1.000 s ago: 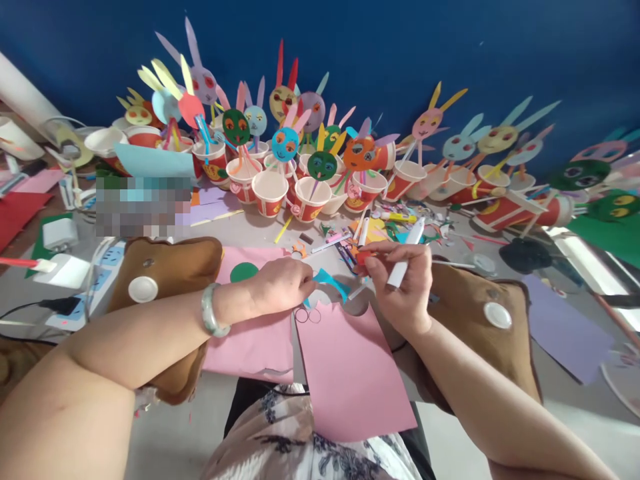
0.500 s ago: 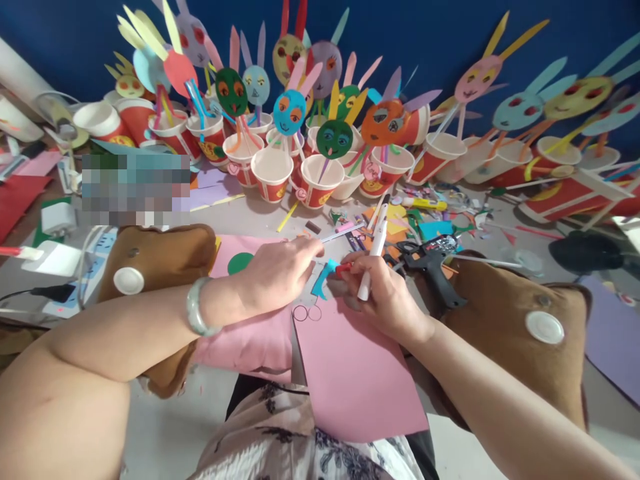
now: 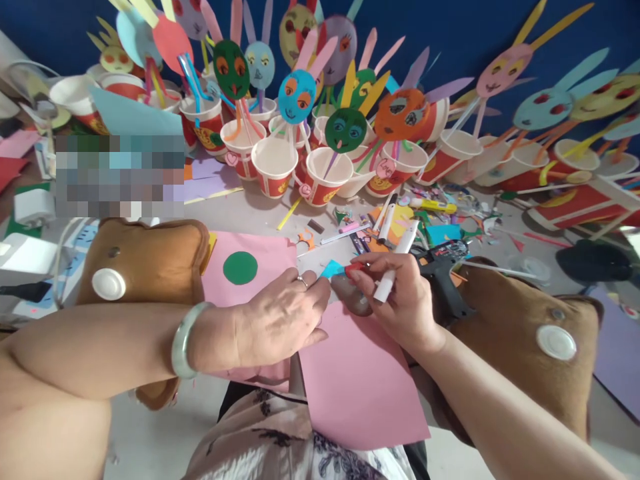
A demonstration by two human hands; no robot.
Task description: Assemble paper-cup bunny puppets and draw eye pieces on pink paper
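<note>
My right hand (image 3: 403, 293) is closed around a white marker (image 3: 397, 260), which slants up and away. Between its thumb and forefinger is also a small red piece (image 3: 354, 269), with a light-blue paper piece (image 3: 331, 269) at its left end. My left hand (image 3: 285, 310), with a ring and a pale green bangle (image 3: 187, 340), has its fingers curled down beside the blue paper. Whatever those fingers hold is hidden. Below both hands lies a pink sheet (image 3: 360, 387). A grey rounded object (image 3: 353, 295) sits under my right fingers.
A green disc (image 3: 241, 267) lies on another pink sheet at left. Brown cushions (image 3: 145, 260) flank the work area, with a black glue gun (image 3: 447, 280) at right. Paper scraps and pens lie beyond. Paper cups (image 3: 275, 167) with rabbit faces on sticks line the back.
My left hand has come down and nearer, covering the two thin rings and uncovering the green disc. My right hand, still with the marker, has shifted slightly right. The view has moved a little.
</note>
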